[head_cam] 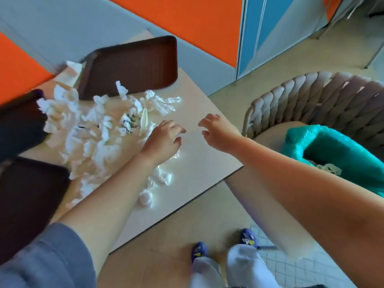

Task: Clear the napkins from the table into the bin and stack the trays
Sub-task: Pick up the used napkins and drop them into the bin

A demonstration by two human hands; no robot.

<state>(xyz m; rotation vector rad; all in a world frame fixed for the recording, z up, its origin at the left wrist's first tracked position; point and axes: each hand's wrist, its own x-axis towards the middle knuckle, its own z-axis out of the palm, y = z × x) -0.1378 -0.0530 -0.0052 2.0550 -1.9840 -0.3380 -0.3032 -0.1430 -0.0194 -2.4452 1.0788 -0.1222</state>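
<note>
Only one thing carries writing: a crumpled white paper napkin [128, 124] in the heap on the beige table, lying just beyond and a little to the left of the fingertips [169, 123] of the left hand [162, 140]. It has some lines of black cursive script, printed at a slant. The letters are too small and blurred to read, so no word or brand can be made out. No other text, number or sign is legible.
</note>
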